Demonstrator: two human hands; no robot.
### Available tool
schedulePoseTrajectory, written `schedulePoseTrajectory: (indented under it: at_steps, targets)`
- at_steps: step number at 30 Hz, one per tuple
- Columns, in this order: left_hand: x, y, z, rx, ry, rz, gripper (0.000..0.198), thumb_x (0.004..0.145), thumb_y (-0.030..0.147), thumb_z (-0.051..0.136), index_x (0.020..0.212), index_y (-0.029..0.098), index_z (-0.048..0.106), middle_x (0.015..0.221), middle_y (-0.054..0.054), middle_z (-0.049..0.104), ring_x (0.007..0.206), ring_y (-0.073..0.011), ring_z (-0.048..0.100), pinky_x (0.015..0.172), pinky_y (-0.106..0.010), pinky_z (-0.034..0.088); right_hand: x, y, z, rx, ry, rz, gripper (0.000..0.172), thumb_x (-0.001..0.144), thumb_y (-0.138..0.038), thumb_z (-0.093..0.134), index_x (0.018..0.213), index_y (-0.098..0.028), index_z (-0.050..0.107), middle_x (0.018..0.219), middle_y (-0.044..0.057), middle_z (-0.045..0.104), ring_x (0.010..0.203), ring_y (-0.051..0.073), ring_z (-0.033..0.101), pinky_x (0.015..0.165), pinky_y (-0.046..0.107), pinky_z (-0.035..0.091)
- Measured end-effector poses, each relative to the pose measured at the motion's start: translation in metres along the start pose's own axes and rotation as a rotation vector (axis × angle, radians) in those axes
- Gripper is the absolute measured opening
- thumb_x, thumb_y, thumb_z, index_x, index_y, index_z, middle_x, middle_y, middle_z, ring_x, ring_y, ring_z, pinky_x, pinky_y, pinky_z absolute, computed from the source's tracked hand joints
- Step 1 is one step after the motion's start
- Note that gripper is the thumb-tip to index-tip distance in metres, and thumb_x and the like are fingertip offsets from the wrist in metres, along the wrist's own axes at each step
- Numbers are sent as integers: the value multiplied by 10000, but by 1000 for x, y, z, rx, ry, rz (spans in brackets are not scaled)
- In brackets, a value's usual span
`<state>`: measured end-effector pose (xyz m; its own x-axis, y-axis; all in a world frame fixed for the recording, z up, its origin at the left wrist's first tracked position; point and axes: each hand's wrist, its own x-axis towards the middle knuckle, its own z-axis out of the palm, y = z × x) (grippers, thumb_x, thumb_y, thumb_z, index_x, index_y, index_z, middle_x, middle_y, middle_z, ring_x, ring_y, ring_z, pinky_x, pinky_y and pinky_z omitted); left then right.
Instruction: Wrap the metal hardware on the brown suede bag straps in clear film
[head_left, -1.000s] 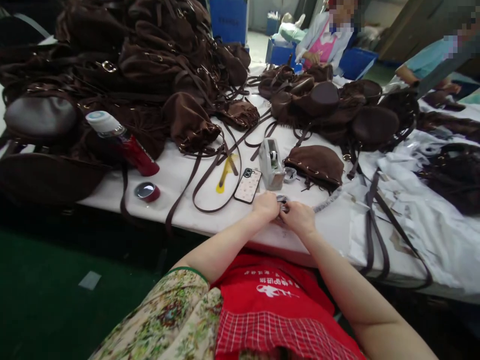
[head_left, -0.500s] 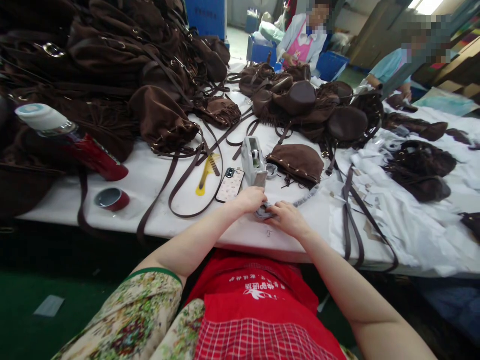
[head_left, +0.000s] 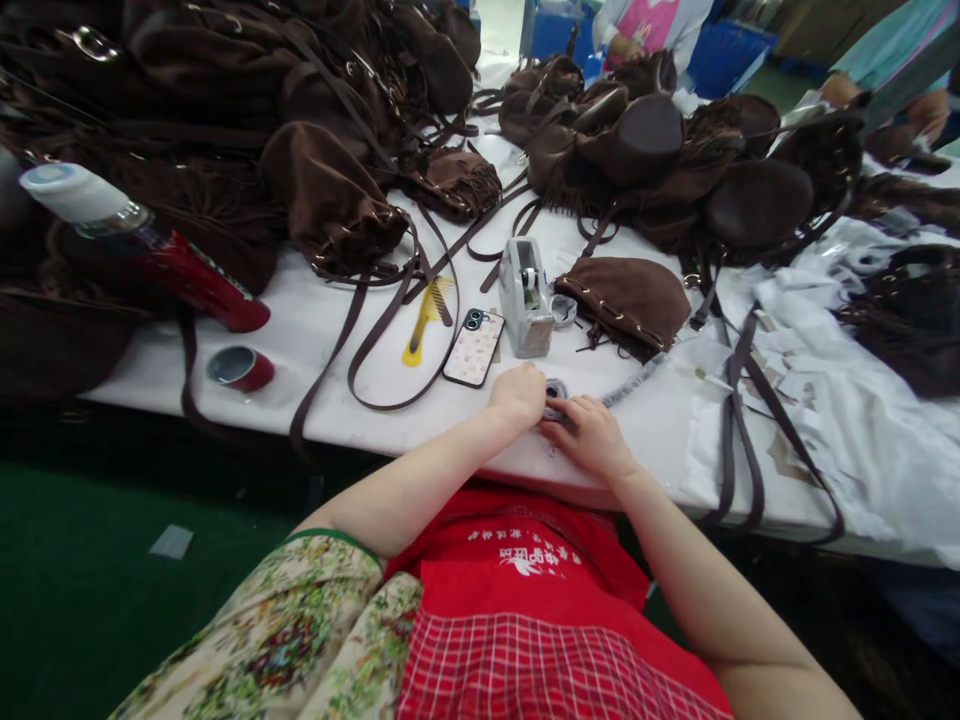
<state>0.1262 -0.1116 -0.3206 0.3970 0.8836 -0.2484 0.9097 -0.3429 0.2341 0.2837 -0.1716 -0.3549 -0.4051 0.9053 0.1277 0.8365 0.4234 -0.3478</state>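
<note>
- Red bottle with a white cap (head_left: 142, 245) leans way off to the left of the fingers (head_left: 568, 407), with a little red cup (head_left: 244, 370) tipped on its side on the counter (head_left: 375, 430), closer in but well apart from them.
- Yellow comb (head_left: 421, 325) and a patterned phone (head_left: 472, 348) are left of the fingers and a bit beyond; the phone's the near one.
- Left hand (head_left: 519, 393) is curled up at the left side of a grey wrapped strip (head_left: 555, 388). Its fingertips are hidden, so I can't tell if it's gripping.
- Tape dispenser (head_left: 529, 295) stands just past the left fingers.
- The strip's coil sits right between the two sets of fingers, so neither hand is clearly nearer.
- Right hand (head_left: 592, 435) has its fingers bent over the coil's near right edge, touching it, thumb underneath; can't tell how tight.
- What looks like the strip's tail (head_left: 634, 382) comes out beyond the right fingers, long axis slanting right and away, toward the brown bag (head_left: 630, 300).
- Dark straps (head_left: 739, 420) hang off the edge, well right of the fingers.
</note>
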Motion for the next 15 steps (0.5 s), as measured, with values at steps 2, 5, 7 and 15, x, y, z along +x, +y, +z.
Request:
schedulePoseTrajectory:
  at_steps: [2,5,7,15]
  targets:
    - [5,-3,-4,3,-25,67,266,893,230,474,1004,112,685,1040,-131,653,969,-233,636,820,-284,480,-1,8,-11,23,-73,-39,360,909,-419,517,1180,-202,610,968,87,666,912,226,577,833,342,425]
    - [13,-7,-9,26,-56,233,241,892,233,485,967,142,695,1031,-111,659,982,-235,626,840,-296,460,3,21,-25,-36,-176,-88,326,918,-395,510,1176,-235,627,895,69,651,870,218,569,804,328,419]
    - [19,-8,-11,42,-72,365,235,891,225,482,935,149,701,1008,-107,663,972,-239,624,840,-310,452,9,27,-29,-89,-228,-121,333,907,-414,531,1176,-243,631,869,65,635,850,218,558,790,327,409]
    - [20,-6,-10,64,-42,346,279,902,299,466,949,136,688,988,-109,634,939,-242,621,818,-313,459,19,28,-18,-145,-164,-147,389,843,-548,569,971,-196,678,871,84,587,862,232,510,793,338,397]
